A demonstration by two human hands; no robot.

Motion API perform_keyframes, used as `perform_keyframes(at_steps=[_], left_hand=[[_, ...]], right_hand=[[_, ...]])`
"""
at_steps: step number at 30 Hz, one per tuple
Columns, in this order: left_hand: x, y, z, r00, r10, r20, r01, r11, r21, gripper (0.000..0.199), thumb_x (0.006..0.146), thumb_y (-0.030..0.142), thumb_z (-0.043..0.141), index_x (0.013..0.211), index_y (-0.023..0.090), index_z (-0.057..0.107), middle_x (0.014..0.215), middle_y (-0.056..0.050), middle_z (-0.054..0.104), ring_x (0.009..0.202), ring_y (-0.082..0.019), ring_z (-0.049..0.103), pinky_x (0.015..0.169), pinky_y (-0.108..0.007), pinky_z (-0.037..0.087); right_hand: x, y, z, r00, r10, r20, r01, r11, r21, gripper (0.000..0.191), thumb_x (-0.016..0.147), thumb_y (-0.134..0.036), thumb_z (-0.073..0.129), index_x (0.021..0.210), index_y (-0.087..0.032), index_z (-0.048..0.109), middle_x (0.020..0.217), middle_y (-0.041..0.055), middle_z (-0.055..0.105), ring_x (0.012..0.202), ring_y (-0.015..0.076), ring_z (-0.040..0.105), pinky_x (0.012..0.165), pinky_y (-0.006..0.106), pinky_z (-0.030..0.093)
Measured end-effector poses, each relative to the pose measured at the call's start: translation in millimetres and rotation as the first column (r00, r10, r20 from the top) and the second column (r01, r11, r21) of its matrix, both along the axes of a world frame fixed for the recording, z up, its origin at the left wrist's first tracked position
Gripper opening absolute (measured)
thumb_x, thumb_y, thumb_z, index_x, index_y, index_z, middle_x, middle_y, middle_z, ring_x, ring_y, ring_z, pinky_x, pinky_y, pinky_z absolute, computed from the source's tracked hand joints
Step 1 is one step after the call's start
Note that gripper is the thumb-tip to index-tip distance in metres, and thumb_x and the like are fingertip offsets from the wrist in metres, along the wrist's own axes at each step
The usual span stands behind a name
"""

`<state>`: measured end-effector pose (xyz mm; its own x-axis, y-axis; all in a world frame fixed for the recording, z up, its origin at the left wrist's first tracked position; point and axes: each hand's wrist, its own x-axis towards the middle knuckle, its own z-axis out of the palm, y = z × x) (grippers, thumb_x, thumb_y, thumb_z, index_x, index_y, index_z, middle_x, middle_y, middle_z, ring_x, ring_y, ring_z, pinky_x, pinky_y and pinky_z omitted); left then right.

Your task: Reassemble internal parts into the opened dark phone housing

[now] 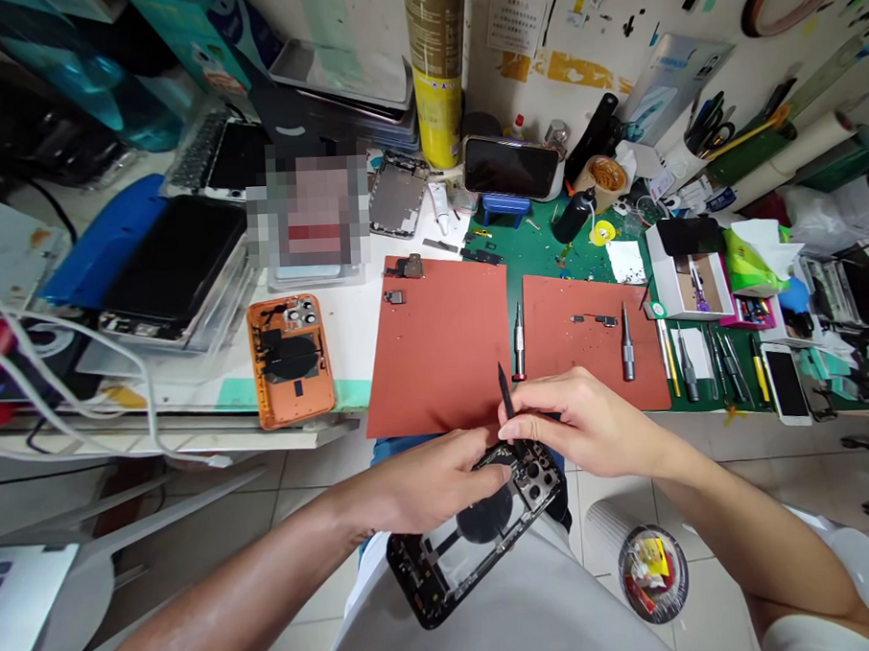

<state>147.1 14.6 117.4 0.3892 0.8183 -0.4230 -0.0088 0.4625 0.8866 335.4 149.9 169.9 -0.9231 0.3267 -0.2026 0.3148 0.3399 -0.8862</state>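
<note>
Diagonal phone frame (479,523), camera end (537,479) upper right, left hand (438,484) clasping, right hand (579,420) pinching dark tool (505,388)

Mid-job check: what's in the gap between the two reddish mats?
A slim silver screwdriver with a red end, lying on the green mat between the left mat and right mat; the head view shows it.

a single head-worn camera is looking forward and steeply down from above the lap, taking in two bare hands (476,472) close below, a cluttered green-and-white workbench (349,353) just beyond, and, farther off, a pale wall spotted with orange-yellow tape (586,69) at the top edge.
</note>
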Motion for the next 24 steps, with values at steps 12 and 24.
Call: perform_keyframes(at_steps=[12,24], left_hand=[[-1.3,0.9,-6.0,0.993,-0.116,-0.007,0.116,0.993,0.011,0.029,0.102,0.042,0.060,0.117,0.020,0.072,0.106,-0.001,0.072,0.096,-0.021,0.061,0.083,-0.030,0.051],[-1.3,-4.4,-15.8,0.998,0.002,0.061,0.004,0.995,-0.100,0.037,0.093,0.052,0.074,0.106,0.018,0.077,0.088,-0.002,0.070,0.087,-0.025,0.066,0.079,-0.033,0.054]], right_hand=[[-1.0,-1.6,-11.1,0.995,-0.081,0.055,0.091,0.973,-0.210,0.044,0.104,-0.050,0.068,0.073,-0.020,0.067,0.064,-0.0066,0.047,0.061,0.0104,0.037,0.057,0.025,0.032],[-0.7,-5.9,-11.3,0.995,-0.083,0.063,0.096,0.968,-0.232,0.046,0.104,-0.055,0.067,0.075,-0.020,0.073,0.065,-0.0057,0.047,0.061,0.0105,0.034,0.056,0.026,0.032]])
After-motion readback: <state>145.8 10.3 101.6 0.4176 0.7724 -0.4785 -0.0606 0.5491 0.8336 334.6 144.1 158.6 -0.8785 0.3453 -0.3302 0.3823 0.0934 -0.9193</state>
